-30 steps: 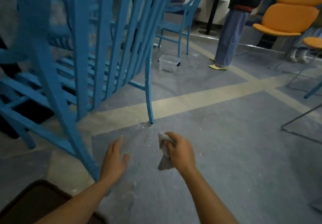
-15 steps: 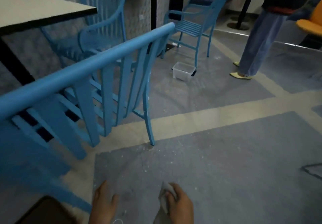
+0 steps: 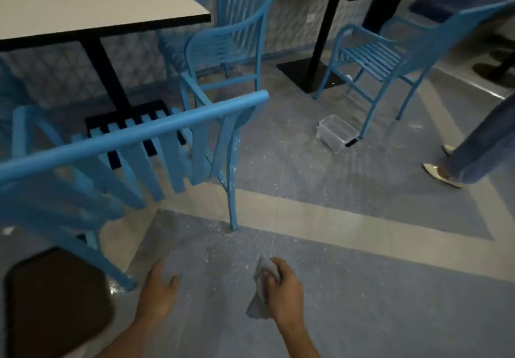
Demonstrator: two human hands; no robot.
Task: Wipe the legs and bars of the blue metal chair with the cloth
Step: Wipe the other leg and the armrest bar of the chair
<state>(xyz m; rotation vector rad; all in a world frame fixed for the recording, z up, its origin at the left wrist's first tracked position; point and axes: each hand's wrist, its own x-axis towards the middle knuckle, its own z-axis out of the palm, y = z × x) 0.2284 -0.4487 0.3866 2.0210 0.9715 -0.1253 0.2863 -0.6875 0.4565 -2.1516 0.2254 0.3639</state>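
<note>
The blue metal chair fills the left half of the head view, its top rail running diagonally and its slats below. One rear leg stands on the floor ahead of me, another leg reaches the floor near my left hand. My right hand grips a crumpled grey cloth low in the middle, apart from the chair. My left hand hovers empty, fingers relaxed, right of the nearer leg.
A dark brown tray lies at the bottom left. A clear plastic tub sits on the floor by a second blue chair. Two tables stand behind. A person's leg and shoe are at the right.
The view has risen and pulled back, so the chair now appears from above its top rail. Both hands stay low above the floor, the cloth still in my right hand.
</note>
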